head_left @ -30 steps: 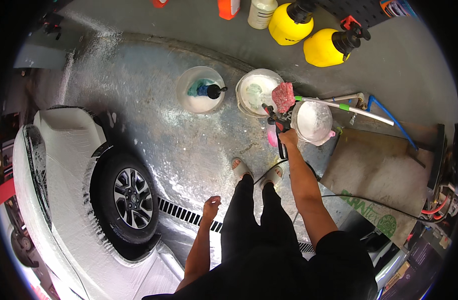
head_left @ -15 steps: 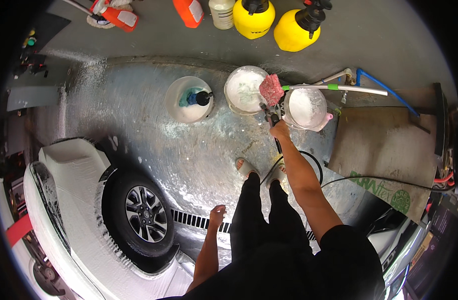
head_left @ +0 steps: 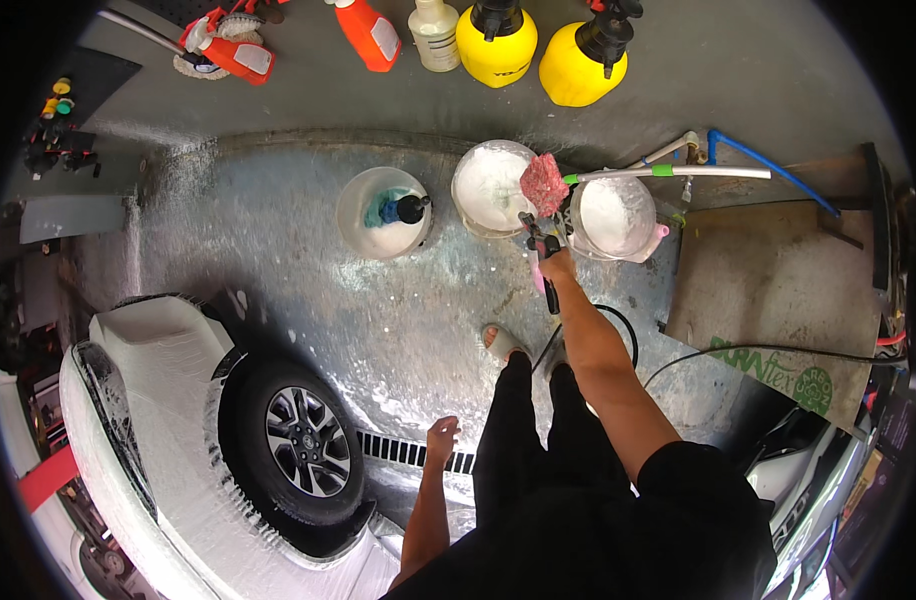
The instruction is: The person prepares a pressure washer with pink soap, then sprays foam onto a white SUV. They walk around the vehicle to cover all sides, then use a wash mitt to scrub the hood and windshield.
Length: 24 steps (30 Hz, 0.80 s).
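My right hand (head_left: 556,266) is wrapped round the grip of a black spray gun (head_left: 546,244), with my right arm stretched forward. The gun's tip is at the right rim of the middle white bucket (head_left: 491,187), which holds white suds. Beside that tip, a fuzzy red wash-mop head (head_left: 545,185) rests between the middle bucket and the right-hand bucket (head_left: 614,216), also full of suds. A black hose (head_left: 630,330) loops behind my right arm. My left hand (head_left: 442,438) hangs low, empty, its fingers loosely bent and apart, near the foam-covered white car's wheel (head_left: 308,440).
A third bucket (head_left: 383,212) with a dark brush in bluish liquid stands to the left. Yellow pump sprayers (head_left: 583,72) and red spray bottles (head_left: 368,35) line the wall. A floor drain grate (head_left: 403,450) runs past the wheel. A brown board (head_left: 773,290) is at right.
The view has shifted a little, and the car and buckets sit slightly lower in it. The spray gun stays in my right hand by the middle bucket. My right foot is now more hidden.
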Each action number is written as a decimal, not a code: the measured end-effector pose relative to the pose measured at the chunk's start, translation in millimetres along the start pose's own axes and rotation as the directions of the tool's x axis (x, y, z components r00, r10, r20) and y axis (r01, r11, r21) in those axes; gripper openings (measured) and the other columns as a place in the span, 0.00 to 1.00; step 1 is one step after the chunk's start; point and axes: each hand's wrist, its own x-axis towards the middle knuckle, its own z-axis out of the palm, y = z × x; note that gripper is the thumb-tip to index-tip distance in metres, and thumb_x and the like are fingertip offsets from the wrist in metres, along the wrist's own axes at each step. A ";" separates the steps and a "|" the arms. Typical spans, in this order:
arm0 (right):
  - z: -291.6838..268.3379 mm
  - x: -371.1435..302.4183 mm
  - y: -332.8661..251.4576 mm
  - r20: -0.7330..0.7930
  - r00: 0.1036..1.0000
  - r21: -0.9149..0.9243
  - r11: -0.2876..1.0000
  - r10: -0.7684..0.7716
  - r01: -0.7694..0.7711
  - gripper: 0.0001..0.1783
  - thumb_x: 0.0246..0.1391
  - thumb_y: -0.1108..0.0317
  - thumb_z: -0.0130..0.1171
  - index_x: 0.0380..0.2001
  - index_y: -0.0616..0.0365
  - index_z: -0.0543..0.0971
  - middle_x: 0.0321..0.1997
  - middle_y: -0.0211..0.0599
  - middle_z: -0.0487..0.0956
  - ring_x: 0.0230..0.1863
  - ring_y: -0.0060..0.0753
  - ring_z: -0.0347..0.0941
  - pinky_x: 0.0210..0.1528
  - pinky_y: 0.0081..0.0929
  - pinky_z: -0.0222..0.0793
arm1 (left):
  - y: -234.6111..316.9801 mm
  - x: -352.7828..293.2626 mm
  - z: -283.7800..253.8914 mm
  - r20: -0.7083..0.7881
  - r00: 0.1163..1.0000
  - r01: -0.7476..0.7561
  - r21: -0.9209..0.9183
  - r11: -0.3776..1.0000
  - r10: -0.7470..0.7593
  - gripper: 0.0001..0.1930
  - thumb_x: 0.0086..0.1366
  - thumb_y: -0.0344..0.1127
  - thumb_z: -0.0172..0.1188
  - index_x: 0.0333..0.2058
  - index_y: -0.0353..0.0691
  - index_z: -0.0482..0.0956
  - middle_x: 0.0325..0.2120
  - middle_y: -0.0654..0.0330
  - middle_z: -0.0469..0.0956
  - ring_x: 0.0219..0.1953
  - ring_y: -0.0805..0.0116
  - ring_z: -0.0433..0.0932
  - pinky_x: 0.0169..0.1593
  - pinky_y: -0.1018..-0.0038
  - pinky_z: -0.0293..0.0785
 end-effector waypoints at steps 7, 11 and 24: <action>31.5 17.6 4.0 -0.029 0.999 -0.045 0.998 -0.043 0.042 0.48 0.41 0.46 0.77 0.60 0.59 0.68 0.57 0.51 0.79 0.59 0.53 0.76 0.60 0.43 0.72 | -16.9 -2.4 -7.7 0.021 1.000 -0.016 -0.080 0.997 0.018 0.13 0.71 0.35 0.60 0.52 0.41 0.80 0.43 0.59 0.83 0.43 0.64 0.85 0.36 0.71 0.80; 40.5 15.9 7.0 -0.063 0.998 -0.019 1.000 -0.023 0.022 0.50 0.39 0.47 0.80 0.59 0.63 0.66 0.54 0.55 0.80 0.55 0.53 0.79 0.57 0.43 0.75 | -14.8 -2.0 -9.3 0.014 1.000 0.016 -0.049 0.999 -0.015 0.13 0.70 0.35 0.60 0.51 0.42 0.80 0.43 0.60 0.82 0.42 0.65 0.85 0.35 0.73 0.78; 50.8 15.6 11.1 -0.024 0.998 0.048 0.997 0.059 -0.058 0.45 0.43 0.45 0.76 0.58 0.57 0.69 0.55 0.48 0.80 0.57 0.51 0.77 0.59 0.44 0.73 | -0.4 -4.7 -3.5 0.011 0.998 -0.061 -0.065 0.996 0.062 0.14 0.72 0.39 0.58 0.52 0.42 0.79 0.44 0.59 0.83 0.45 0.64 0.84 0.39 0.69 0.80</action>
